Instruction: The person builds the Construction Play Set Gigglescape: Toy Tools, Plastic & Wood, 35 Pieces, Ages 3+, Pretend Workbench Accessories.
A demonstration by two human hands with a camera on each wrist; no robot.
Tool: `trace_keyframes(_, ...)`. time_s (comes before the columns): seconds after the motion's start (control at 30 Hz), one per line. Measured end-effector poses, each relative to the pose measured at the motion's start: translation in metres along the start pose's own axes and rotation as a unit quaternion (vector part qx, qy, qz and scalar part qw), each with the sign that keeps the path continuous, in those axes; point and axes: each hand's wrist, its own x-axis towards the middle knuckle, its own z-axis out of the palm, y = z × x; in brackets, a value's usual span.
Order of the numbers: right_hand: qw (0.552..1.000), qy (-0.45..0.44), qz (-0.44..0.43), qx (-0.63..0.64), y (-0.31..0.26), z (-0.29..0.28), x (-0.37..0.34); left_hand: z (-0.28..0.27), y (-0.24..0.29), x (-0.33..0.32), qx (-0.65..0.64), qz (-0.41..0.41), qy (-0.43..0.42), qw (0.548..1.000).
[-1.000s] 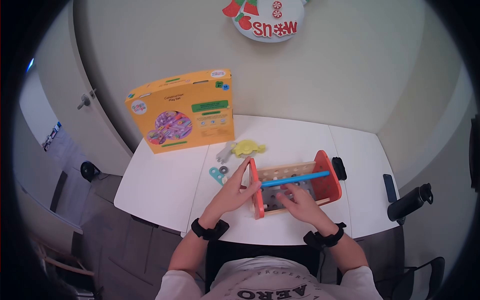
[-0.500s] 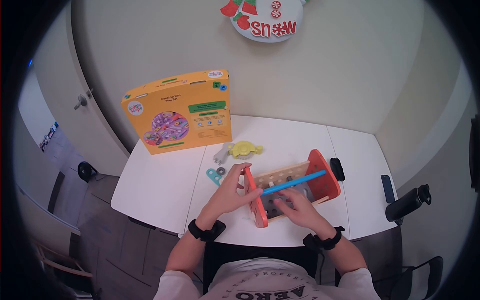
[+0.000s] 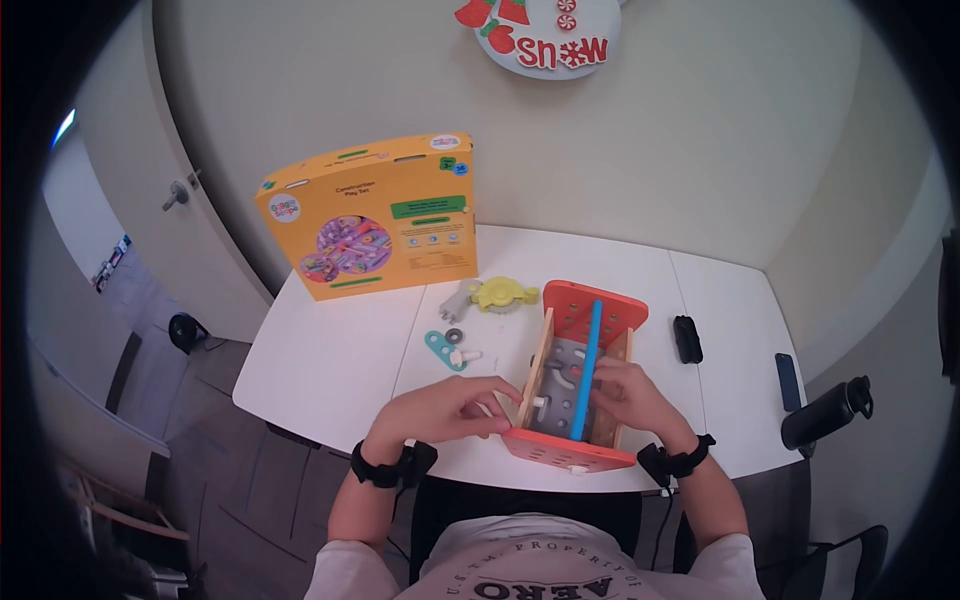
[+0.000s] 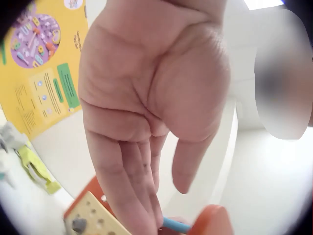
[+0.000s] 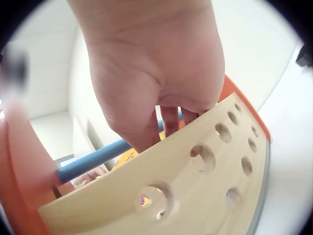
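To work well inside the toy toolbox, at the worktop's near middle, the left hand should brace its near left corner, fingers extended and loose there, while the right hand reaches below the blue rod without pushing it; whether its fingers grasp anything I cannot tell. Counted: one toolbox, one rod; to the left, one teal strip, one grey ring, one yellow toy saw, one carton.
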Motion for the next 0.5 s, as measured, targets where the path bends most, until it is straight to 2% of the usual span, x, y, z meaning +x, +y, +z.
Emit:
trace_keyframes(0.03, 1.000, -0.002, -0.007, 0.011, 0.005, -0.002, 0.002, -0.005, -0.011, 0.002, -0.042, 0.005, 0.000, 0.999)
trace_keyframes(0.1, 1.000, -0.009, -0.021, 0.019, 0.009, -0.004, 0.007, -0.024, -0.030, 0.008, 0.072, -0.017, 0.129, 0.989)
trace_keyframes(0.23, 0.998, -0.025, -0.028, 0.045, 0.014, -0.008, 0.016, -0.053, -0.081, 0.033, 0.263, -0.061, 0.334, 0.903)
trace_keyframes(0.33, 0.999, -0.041, 0.014, 0.014, 0.015, -0.012, 0.023, -0.060, -0.108, 0.053, 0.340, -0.094, 0.342, 0.871)
trace_keyframes(0.43, 0.999, -0.033, 0.014, -0.009, 0.024, -0.009, 0.028, -0.065, -0.125, 0.068, 0.377, -0.147, 0.339, 0.849)
trace_keyframes(0.5, 0.999, -0.023, 0.016, -0.045, 0.021, -0.007, 0.030, -0.066, -0.132, 0.073, 0.377, -0.149, 0.343, 0.848)
